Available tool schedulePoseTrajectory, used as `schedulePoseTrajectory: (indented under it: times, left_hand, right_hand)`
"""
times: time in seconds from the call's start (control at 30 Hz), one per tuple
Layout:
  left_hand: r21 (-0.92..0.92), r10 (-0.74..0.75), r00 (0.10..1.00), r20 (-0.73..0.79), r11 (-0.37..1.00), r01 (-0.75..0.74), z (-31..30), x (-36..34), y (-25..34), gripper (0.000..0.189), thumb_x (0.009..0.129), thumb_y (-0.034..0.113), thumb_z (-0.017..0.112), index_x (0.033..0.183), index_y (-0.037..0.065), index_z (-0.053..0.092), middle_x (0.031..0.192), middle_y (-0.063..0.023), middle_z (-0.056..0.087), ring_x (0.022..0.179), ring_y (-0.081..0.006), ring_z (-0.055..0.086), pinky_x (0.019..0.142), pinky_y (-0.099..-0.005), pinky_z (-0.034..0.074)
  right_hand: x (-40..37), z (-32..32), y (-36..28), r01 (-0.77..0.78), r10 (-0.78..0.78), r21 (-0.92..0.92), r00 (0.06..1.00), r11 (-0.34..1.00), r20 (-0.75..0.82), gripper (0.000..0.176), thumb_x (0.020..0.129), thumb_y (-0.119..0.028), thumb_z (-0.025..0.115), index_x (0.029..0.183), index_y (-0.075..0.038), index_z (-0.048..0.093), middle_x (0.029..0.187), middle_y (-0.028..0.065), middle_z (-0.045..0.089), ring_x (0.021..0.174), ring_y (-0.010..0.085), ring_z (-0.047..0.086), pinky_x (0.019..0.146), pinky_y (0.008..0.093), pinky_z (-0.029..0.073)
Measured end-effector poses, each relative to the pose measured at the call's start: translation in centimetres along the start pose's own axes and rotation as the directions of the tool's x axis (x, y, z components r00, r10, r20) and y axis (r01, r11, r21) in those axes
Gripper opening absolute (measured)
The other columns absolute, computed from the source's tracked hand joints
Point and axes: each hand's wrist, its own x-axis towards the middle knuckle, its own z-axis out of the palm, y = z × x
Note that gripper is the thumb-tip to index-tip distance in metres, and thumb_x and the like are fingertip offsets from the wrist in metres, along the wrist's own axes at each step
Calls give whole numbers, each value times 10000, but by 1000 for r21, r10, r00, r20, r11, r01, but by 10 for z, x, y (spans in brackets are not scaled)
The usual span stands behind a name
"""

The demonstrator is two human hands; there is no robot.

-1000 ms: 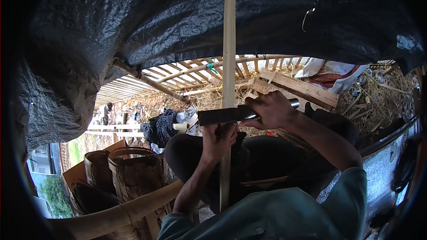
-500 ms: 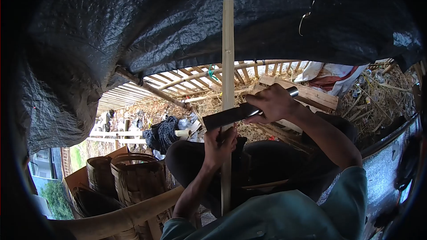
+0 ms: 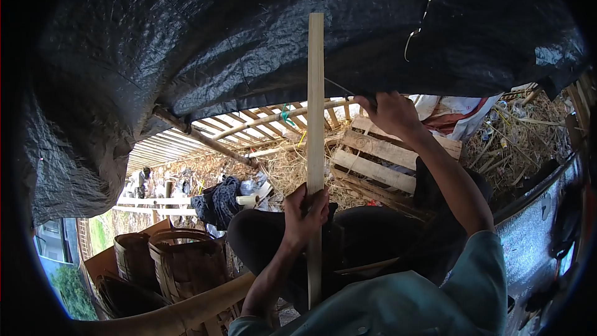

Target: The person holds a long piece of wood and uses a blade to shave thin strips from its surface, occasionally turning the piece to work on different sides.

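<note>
A long pale bamboo strip [image 3: 316, 106] stands nearly upright in front of my body, its lower end reaching down by my shirt. Low on the strip, my left hand [image 3: 305, 214] is closed around it. Up and to the right, my right hand [image 3: 395, 117] grips a large knife [image 3: 339, 88] by the handle. The blade shows edge-on as a thin line, and its tip overlaps the right edge of the strip in this view. Much of the knife's handle is hidden in my fist.
Woven baskets [image 3: 186, 261] stand at lower left behind a thick bamboo pole [image 3: 174, 311]. A black tarp [image 3: 205, 31] hangs overhead and in front. Past my knees lie a wooden slatted pallet [image 3: 379, 155], straw and a white sack [image 3: 476, 115]. A bundled dark cloth [image 3: 217, 202] lies left.
My right hand has moved up with the knife, from across the strip just above my left hand to higher on its right side. The blade turned from broadside to edge-on. My left hand keeps its hold.
</note>
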Motion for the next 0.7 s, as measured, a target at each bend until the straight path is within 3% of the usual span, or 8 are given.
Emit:
schedulePoseTrajectory:
  times: [0.13, 0.27, 0.3, 0.37, 0.47, 0.5, 0.57, 0.7]
  left_hand:
    - [-7, 29, 1000, -2, 1000, -29, -2, 0, -3, 63, 915, 47, 516, 894, -12, 522, 624, -14, 493, 446, -48, 415, 384, -207, 310]
    - [-23, 35, 999, 8, 999, -35, -5, 2, -5, 75, 922, 58, 521, 915, -16, 530, 639, -14, 495, 461, -47, 413, 391, -204, 307]
    - [-16, 32, 999, -3, 999, -32, -6, 4, -6, 78, 923, 60, 521, 917, -16, 532, 645, -14, 496, 465, -47, 413, 393, -203, 307]
    - [-9, 27, 1000, -11, 1000, -28, -5, 7, -7, 79, 925, 63, 522, 921, -14, 534, 654, -13, 497, 473, -46, 412, 398, -202, 305]
    - [5, 24, 1000, 0, 1000, -24, -5, 9, -11, 74, 927, 66, 522, 938, -7, 531, 669, -12, 497, 485, -44, 408, 412, -200, 301]
    - [1, 17, 1000, 21, 1000, -17, -7, 10, -19, 71, 925, 56, 513, 959, -6, 524, 654, -10, 491, 483, -49, 407, 419, -203, 307]
    - [17, 109, 993, 48, 994, -110, -11, 10, -30, 54, 902, 48, 555, 900, 16, 512, 615, 1, 501, 486, -48, 453, 417, -211, 347]
    - [202, 138, 990, 18, 970, -139, -10, 10, -29, 86, 876, 36, 565, 942, 13, 514, 624, -2, 513, 510, -47, 479, 434, -212, 376]
  right_hand:
    - [12, -1, 28, -107, 118, 168, 991, 980, -58, 635, 942, -504, 412, 675, 40, 604, 575, 216, 585, 633, 394, 637, 588, 458, 499]
    - [-12, -13, 15, 204, -152, 454, 977, 867, -148, 514, 970, -400, 408, 769, 41, 580, 588, 178, 578, 518, 353, 563, 547, 432, 421]
    - [-18, 4, 17, 363, -280, 333, 921, 870, -271, 497, 940, -477, 419, 942, -20, 614, 584, 171, 581, 638, 365, 627, 657, 444, 507]
    - [-48, -3, -5, 350, -352, 209, 936, 913, -25, 520, 903, -531, 462, 931, -33, 608, 585, 154, 591, 598, 339, 630, 603, 430, 512]
    - [-79, 0, -29, 639, -642, -57, 764, 767, -61, 603, 805, -647, 526, 878, -54, 602, 510, 82, 568, 464, 267, 609, 464, 372, 493]
    - [-81, 12, -32, 729, -728, -85, 655, 679, -202, 609, 796, -657, 529, 847, -54, 591, 484, 77, 552, 447, 253, 605, 458, 369, 493]
    - [-94, 22, -35, 739, -738, -39, 667, 673, -103, 612, 799, -655, 525, 852, -49, 591, 497, 88, 563, 452, 256, 611, 464, 377, 502]
    - [-93, 42, -30, 734, -730, 8, 675, 679, -107, 628, 803, -659, 510, 878, -42, 599, 526, 101, 584, 476, 265, 625, 483, 378, 512]
